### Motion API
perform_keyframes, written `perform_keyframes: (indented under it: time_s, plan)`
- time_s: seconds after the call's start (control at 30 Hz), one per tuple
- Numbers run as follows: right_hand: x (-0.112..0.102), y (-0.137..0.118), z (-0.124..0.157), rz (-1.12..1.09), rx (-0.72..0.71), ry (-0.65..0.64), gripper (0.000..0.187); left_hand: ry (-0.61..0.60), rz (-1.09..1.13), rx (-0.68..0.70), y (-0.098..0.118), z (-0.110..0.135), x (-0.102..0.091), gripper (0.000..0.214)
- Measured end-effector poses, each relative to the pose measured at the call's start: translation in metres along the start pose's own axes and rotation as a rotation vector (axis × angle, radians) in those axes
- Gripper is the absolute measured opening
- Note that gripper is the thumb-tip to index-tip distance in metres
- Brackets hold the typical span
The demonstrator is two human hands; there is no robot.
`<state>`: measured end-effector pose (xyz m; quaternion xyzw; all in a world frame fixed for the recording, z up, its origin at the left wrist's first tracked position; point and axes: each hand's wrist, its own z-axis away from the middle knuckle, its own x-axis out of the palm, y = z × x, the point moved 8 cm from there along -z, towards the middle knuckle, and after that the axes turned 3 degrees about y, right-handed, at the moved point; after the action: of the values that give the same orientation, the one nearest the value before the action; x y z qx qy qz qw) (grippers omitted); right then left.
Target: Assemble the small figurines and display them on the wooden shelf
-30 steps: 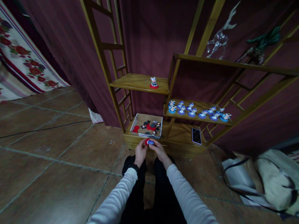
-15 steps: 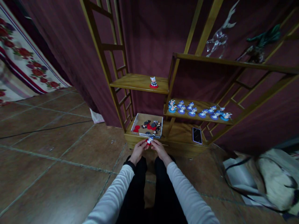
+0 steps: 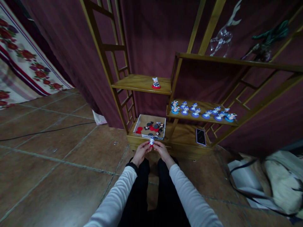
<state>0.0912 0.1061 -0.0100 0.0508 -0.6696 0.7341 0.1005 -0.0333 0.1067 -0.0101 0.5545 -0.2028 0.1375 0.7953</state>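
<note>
My left hand and my right hand meet in front of the wooden shelf unit, both pinching one small figurine with a red base. Just beyond the hands, on the lowest shelf board, stands a shallow white box holding several red and dark loose parts. One finished figurine on a red base stands on the middle left shelf. A row of several figurines on blue bases lines the right shelf.
A phone lies on the bottom board right of the box. A glass deer and a dark green figure stand on the top shelf. A bag with a black strap lies on the tiled floor at right. My dark trousers are below.
The hands have moved slightly up and forward towards the box. The piece between them has turned from flat red and blue parts to an upright figurine on its red base.
</note>
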Motion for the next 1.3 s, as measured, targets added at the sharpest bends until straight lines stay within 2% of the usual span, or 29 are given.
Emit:
perform_keyframes:
  time_s: [0.43,0.73,0.9,1.0,1.1,1.3]
  plan:
    - [0.0,-0.001,0.003,-0.011,0.024,-0.013,0.031,0.047,-0.095,0.017,-0.001,-0.001,-0.001,0.04]
    - [0.007,-0.005,0.008,0.016,0.001,-0.059,0.034,0.202,-0.18,0.181,0.006,-0.001,-0.005,0.043]
    - [0.002,-0.01,0.009,0.055,-0.083,0.024,0.037,0.282,-0.24,0.261,0.01,-0.003,-0.012,0.038]
    - [0.0,-0.021,0.01,0.056,-0.17,0.071,0.04,0.278,-0.279,0.277,0.011,-0.004,-0.011,0.036]
    - [0.003,-0.027,0.012,0.082,-0.208,0.063,0.043,0.245,-0.302,0.283,0.011,-0.003,-0.004,0.036]
    - [-0.001,-0.034,0.016,0.217,-0.264,0.123,0.031,0.129,-0.332,0.254,0.013,0.003,0.012,0.049]
